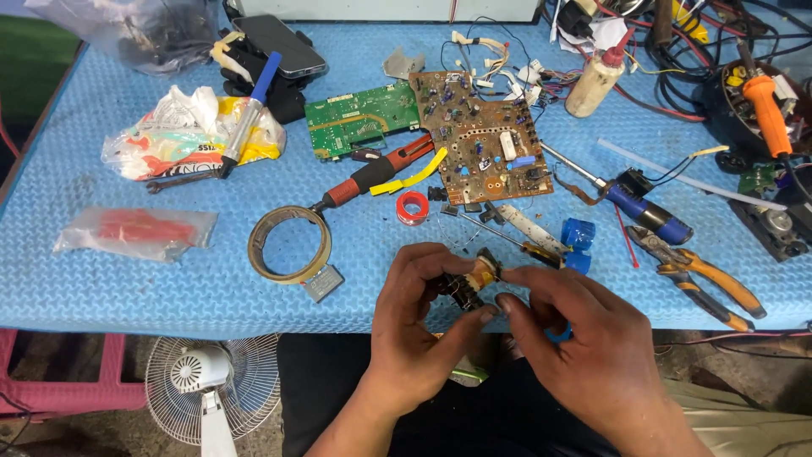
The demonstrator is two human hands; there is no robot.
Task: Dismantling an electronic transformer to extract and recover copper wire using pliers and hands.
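Two bare hands meet at the near edge of a blue foam mat (169, 288). The left hand (419, 326) is curled shut around a small transformer (472, 281), a dark part wrapped in tan tape with thin wires sticking out. It holds the part just above the mat's edge, close to the body, likely so the eyes can see it well. The right hand (584, 338) comes in from the right. Its thumb and first finger pinch the top end of the same part, so both hands have hold of it. The other fingers are bent in, and something blue peeks out under them, but I cannot tell what it is.

Just past the hands lies a screwdriver (529, 248) with a yellow and black handle, near enough to grab. A little red roll of tape (413, 206) sits beyond it. A brown circuit board (482, 140) lies farther back, with a green circuit board (359, 114) on its left. A big ring of brown tape (289, 244) rests to the left of the hands. Orange pliers (698, 275) lie to the right, and two blue capacitors (578, 241) sit between them and the hands. A white fan (203, 385) stands on the floor below.
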